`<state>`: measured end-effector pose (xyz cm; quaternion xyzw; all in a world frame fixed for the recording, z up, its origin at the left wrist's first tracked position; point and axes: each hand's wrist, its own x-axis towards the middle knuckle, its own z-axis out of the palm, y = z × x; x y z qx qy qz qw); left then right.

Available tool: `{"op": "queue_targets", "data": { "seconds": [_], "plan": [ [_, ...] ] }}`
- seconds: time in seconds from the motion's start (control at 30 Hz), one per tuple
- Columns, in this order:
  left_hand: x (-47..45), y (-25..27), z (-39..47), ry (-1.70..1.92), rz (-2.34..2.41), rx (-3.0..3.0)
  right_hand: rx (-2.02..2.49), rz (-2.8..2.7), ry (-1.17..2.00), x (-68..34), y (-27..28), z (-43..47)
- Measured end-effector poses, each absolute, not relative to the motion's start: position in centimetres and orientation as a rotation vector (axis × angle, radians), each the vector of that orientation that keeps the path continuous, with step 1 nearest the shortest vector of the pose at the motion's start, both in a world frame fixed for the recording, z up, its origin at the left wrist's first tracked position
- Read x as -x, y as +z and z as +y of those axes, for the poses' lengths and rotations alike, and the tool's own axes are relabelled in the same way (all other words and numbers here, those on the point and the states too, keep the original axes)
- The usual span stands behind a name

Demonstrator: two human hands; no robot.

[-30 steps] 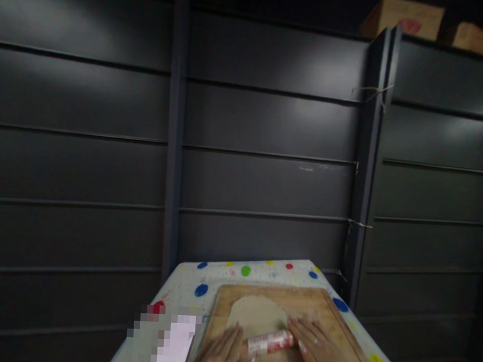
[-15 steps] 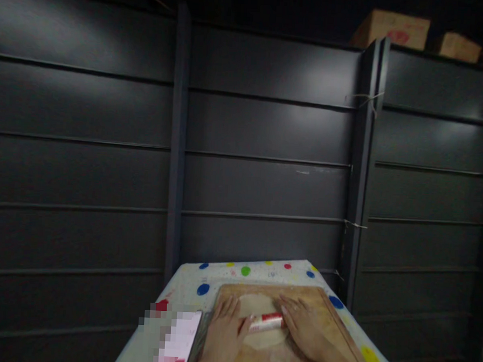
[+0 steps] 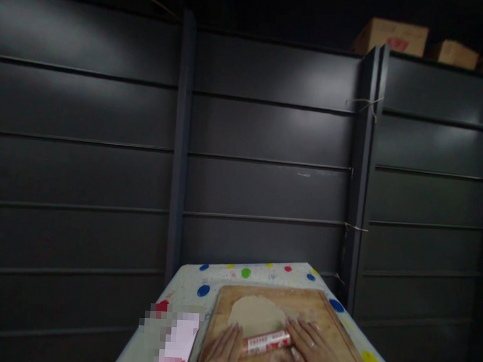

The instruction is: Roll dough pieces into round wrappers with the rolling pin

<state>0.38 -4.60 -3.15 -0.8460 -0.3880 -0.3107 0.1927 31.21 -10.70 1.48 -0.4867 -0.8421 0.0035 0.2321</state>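
Note:
A rolling pin (image 3: 267, 342) in a red-and-white printed wrapper lies across the near edge of a flat, pale, roundish sheet of dough (image 3: 255, 311). Under the dough is a wooden board (image 3: 311, 303). My left hand (image 3: 224, 348) rests on the pin's left end, its fingers stretched forward. At the right end, my right hand (image 3: 310, 348) lies over the pin with fingers long and slightly apart. Both hands press from above rather than wrap around it. My palms hide the pin's ends.
A phone-like screen (image 3: 182, 334), partly pixelated, lies left of the board. White cloth with coloured dots (image 3: 261, 274) covers the table. Behind it rises a dark panelled wall (image 3: 265, 187). Cardboard boxes (image 3: 398, 35) sit high at the right.
Both hands and the rolling pin have moved back toward me, from the middle of the dough to its near edge. More of the dough's far part now shows.

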Motion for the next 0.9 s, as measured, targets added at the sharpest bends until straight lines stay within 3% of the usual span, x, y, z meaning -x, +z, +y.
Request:
{"op": "queue_targets", "data": {
  "seconds": [0.33,0.7,0.9],
  "plan": [
    [-3.1,3.7,-2.8,-0.61,-1.465,2.357,1.501,-2.162,0.101,-28.4,3.1,-4.9],
    [0.6,-3.5,-3.5,-0.769,-0.949,2.299,1.431,-2.371,-0.076,-31.3,-0.2,-9.8],
    [-0.7,-0.6,-2.7,-0.672,-1.131,2.331,1.444,-2.284,0.087,-30.3,1.5,-7.8]
  ]
}}
